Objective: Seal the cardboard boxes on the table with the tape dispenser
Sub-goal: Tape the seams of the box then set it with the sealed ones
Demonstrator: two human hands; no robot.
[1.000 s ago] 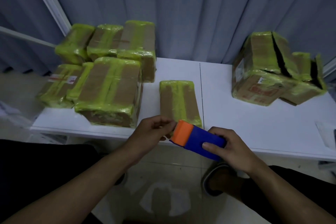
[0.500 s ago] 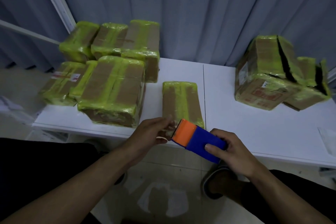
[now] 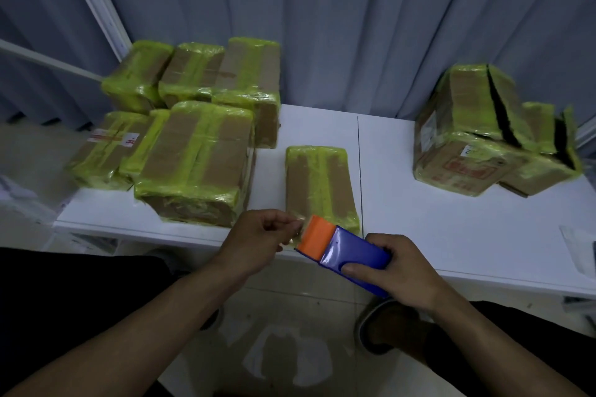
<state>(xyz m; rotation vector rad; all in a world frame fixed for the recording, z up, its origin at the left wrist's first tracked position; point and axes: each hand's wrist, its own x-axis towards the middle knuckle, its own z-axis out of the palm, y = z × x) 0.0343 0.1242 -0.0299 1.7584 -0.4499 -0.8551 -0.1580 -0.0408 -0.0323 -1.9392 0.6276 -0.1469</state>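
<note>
A small flat cardboard box (image 3: pixel 317 184) striped with yellow-green tape lies near the front edge of the white table (image 3: pixel 451 226). My right hand (image 3: pixel 403 271) grips a blue tape dispenser (image 3: pixel 348 255) with an orange head, held over the box's near end. My left hand (image 3: pixel 258 238) pinches the free end of the tape at the dispenser's orange head, just left of it. The box's near edge is hidden behind the dispenser and my fingers.
Several taped boxes (image 3: pixel 193 158) are stacked at the table's left. Two larger taped boxes (image 3: pixel 483 132) with split tops sit at the right. A grey curtain (image 3: pixel 322 10) hangs behind. A plastic bag (image 3: pixel 577 245) lies at the right edge.
Both hands with the dispenser have shifted slightly up towards the small box's near end. The left hand's pinch at the tape end stays in place.
</note>
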